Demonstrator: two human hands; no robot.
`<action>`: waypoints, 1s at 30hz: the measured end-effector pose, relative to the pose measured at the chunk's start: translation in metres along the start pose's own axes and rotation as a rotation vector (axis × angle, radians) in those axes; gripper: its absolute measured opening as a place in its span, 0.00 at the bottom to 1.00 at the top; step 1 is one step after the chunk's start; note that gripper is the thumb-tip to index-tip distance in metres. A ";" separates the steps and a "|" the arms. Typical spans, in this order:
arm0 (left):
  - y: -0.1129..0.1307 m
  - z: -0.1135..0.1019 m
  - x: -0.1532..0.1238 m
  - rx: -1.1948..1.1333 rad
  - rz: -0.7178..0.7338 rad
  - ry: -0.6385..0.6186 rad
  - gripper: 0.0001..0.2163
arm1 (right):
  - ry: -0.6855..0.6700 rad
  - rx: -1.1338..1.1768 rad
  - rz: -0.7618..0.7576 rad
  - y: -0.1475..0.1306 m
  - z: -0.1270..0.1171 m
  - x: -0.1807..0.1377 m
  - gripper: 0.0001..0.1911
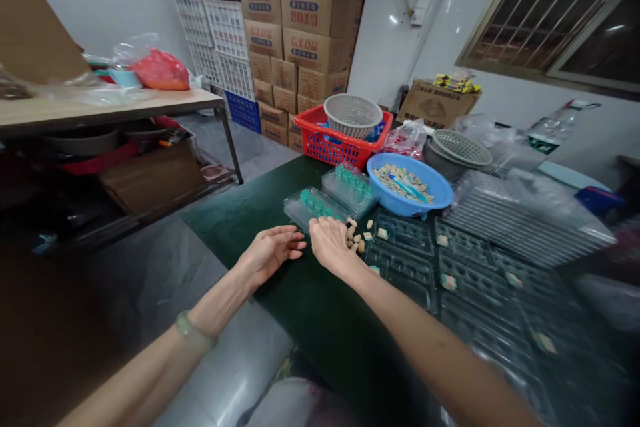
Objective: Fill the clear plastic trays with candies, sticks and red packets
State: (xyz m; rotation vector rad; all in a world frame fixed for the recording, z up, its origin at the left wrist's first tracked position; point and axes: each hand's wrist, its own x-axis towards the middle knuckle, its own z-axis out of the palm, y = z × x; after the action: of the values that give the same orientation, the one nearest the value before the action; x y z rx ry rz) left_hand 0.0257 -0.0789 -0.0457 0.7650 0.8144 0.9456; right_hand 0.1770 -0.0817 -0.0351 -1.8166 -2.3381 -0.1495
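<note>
My left hand (274,253) hovers above the near-left edge of the dark green table (305,307), its fingers loosely bent and apart, with nothing seen in it. My right hand (329,240) is closed, fingers bent down at the near edge of a clear plastic tray (300,212) holding green pieces (317,203); what its fingertips grip is hidden. Just right of that hand lies a small heap of peanuts (361,245) in their shells. A second clear tray (367,203) with green pieces sits behind the first.
Clear compartment trays (407,273), several with a small packet (449,281), cover the table's right side. Behind them stand a blue basin (435,200) of small packets and a red basket (313,137) with a grey colander (353,113). Cartons (315,47) are stacked at the back.
</note>
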 end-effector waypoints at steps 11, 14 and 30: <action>-0.005 0.018 0.003 -0.160 0.161 -0.068 0.17 | 0.315 0.034 -0.041 -0.018 -0.031 -0.039 0.05; -0.005 0.023 -0.005 -0.238 0.222 -0.166 0.27 | 0.338 0.055 -0.106 -0.033 -0.037 -0.060 0.06; -0.015 0.056 -0.014 -0.317 -0.024 -0.487 0.32 | 0.150 0.024 0.275 0.014 -0.029 -0.167 0.18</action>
State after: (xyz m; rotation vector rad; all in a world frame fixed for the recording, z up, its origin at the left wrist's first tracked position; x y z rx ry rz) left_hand 0.0745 -0.1088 -0.0273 0.6661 0.2393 0.7949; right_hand 0.2324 -0.2423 -0.0409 -2.0153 -1.9604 -0.2104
